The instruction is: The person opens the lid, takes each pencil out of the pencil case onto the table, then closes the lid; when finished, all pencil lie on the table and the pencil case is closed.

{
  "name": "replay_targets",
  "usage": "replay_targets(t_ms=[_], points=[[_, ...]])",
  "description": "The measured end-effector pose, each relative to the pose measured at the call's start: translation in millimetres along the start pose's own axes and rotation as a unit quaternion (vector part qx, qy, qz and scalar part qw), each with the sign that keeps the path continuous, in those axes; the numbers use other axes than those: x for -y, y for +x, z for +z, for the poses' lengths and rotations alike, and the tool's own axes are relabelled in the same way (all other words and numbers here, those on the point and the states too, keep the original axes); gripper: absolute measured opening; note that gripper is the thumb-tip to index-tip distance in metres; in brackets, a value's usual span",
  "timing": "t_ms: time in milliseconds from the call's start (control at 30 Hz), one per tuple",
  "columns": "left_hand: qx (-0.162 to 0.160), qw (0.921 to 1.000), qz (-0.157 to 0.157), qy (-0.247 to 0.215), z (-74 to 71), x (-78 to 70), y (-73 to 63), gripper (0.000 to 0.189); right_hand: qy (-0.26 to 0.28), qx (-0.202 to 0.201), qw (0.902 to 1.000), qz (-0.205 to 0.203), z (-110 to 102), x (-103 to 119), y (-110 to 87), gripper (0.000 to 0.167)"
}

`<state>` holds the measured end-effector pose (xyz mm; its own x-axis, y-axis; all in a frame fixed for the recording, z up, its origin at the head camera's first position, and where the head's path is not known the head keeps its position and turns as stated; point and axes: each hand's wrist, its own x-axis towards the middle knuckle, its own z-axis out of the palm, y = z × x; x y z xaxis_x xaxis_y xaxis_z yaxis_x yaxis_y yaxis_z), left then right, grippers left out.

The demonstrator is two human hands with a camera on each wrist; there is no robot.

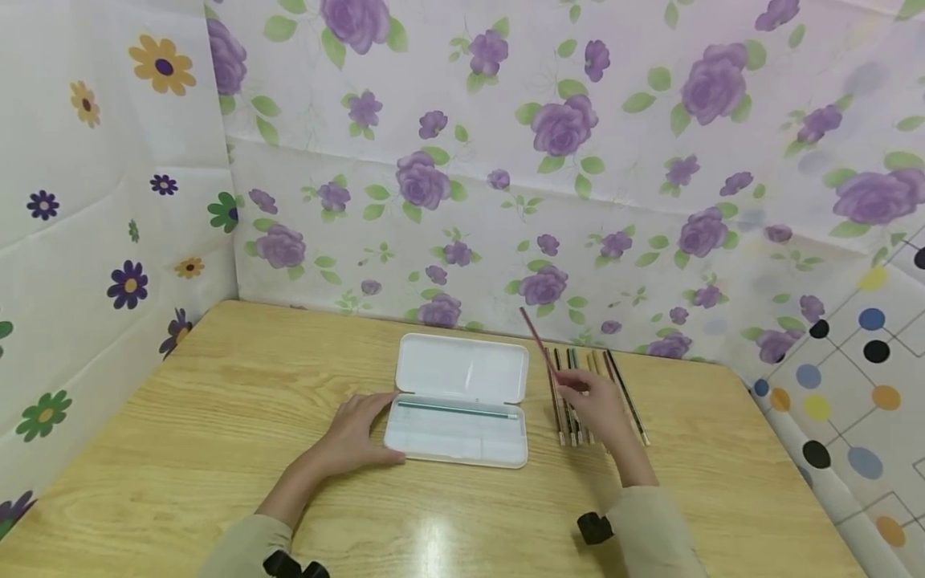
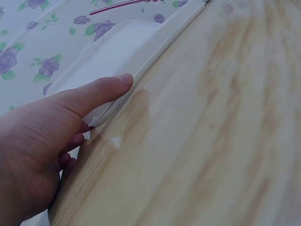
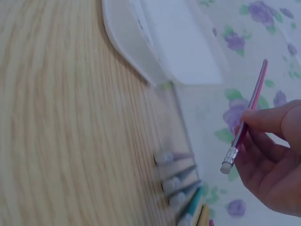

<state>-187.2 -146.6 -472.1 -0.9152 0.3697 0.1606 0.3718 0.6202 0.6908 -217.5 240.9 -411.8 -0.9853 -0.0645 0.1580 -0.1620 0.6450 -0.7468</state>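
A white pencil case [image 1: 462, 437] lies with its lid [image 1: 462, 368] folded back on the wooden table, and one green pencil [image 1: 458, 410] rests inside along the hinge side. My left hand [image 1: 350, 437] holds the case's left end, thumb at the near corner and fingers by the hinge; in the left wrist view its thumb [image 2: 106, 92] lies along the case's edge. Raised over the row of pencils, my right hand [image 1: 596, 405] pinches a pinkish-red pencil [image 3: 256, 89] between thumb and fingers. Its white eraser end points down in the right wrist view.
To the right of the case, several pencils [image 1: 560, 413] lie side by side on the table [image 1: 433, 514], eraser ends toward me, partly hidden by my right hand. Flowered cloth [image 1: 462, 201] hangs behind the table, with more patterned cloth at both sides.
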Motion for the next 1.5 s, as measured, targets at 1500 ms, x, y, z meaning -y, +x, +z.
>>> replay_targets(t_ms=[1500], points=[[-0.003, 0.9999, 0.007, 0.011, 0.2, -0.2, -0.6, 0.098, -0.111, -0.026, 0.9827, 0.146, -86, -112, -10.6, 0.033]])
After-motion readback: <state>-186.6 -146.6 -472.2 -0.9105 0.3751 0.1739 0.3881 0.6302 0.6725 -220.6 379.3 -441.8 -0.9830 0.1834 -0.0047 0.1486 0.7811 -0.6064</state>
